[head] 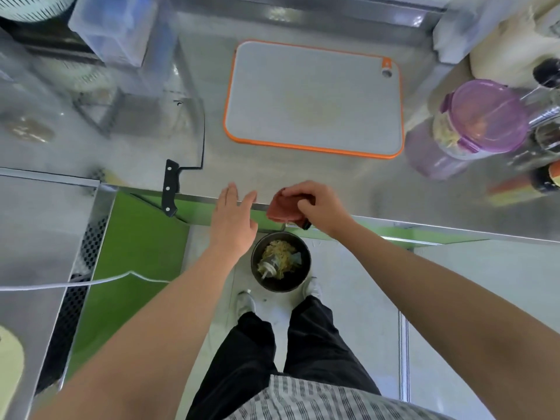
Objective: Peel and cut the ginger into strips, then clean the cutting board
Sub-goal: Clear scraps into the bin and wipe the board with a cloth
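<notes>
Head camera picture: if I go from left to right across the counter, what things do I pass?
Knife → left hand → red cloth → purple-lidded jar.

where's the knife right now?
Head view: the knife lies on the steel counter left of the cutting board, its black handle overhanging the front edge, just left of the left hand.

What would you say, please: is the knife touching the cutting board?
Apart. The head view shows a strip of bare steel counter between the knife blade and the cutting board's orange rim.
</notes>
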`<state>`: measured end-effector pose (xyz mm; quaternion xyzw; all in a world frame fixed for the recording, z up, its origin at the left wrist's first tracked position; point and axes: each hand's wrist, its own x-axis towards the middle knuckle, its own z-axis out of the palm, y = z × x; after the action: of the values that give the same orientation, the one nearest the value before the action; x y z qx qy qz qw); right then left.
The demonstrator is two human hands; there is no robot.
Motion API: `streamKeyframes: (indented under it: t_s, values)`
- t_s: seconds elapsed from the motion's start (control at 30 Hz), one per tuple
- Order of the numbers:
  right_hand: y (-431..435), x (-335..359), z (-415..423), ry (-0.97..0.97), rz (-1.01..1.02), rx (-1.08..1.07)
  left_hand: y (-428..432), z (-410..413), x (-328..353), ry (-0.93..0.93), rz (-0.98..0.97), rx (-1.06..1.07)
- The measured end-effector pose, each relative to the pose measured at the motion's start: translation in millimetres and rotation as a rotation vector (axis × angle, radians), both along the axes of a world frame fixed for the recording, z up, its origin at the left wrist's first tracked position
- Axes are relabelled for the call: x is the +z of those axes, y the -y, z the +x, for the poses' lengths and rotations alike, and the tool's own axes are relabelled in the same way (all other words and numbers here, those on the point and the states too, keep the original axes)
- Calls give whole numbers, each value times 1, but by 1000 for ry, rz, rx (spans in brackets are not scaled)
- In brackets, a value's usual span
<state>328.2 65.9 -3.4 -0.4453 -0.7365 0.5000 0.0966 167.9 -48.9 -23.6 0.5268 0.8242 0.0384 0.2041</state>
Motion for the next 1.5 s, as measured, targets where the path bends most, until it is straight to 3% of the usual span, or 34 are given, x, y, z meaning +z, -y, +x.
streamKeyframes:
  t_s: [0.07,0.13,0.23,0.3,0.4,0.47,0.6,0.67,0.8,0.9,1.07,1.2,1.37,1.5]
  values:
    - [-19,-5,-6,-9,133,-212,0,-5,3,19,14,6]
    - [-19,-9,-11,98,202,-195,0,-11,6,47,41,26]
    - [-2,-3,-21,70,-43,101,1,-22,9,44,100,35]
    - [-7,3,-33,-11,-144,60,2,-32,12,26,149,68]
    - [-30,-6,-45,-17,82,-190,1,-48,19,-27,201,144]
    - [-29,-14,-49,70,203,-110,-1,-57,22,-103,232,211]
    - [-4,-9,-51,39,-107,127,-3,-75,17,-183,123,400]
    - [2,-11,-51,-26,-97,43,-3,-83,14,-121,47,480]
    - [-3,-21,-51,-42,170,-270,0,-92,7,-94,67,465]
    - [-4,-25,-53,59,239,-180,3,-96,4,-32,87,483]
    - [-3,-11,-54,58,55,-59,7,-92,14,224,-1,729]
    - [12,-13,-53,36,22,-129,30,-87,21,321,-11,651]
    - [48,0,-53,-75,105,-401,70,-68,20,423,18,565]
    - [90,13,-67,-244,207,-254,92,-36,24,439,34,510]
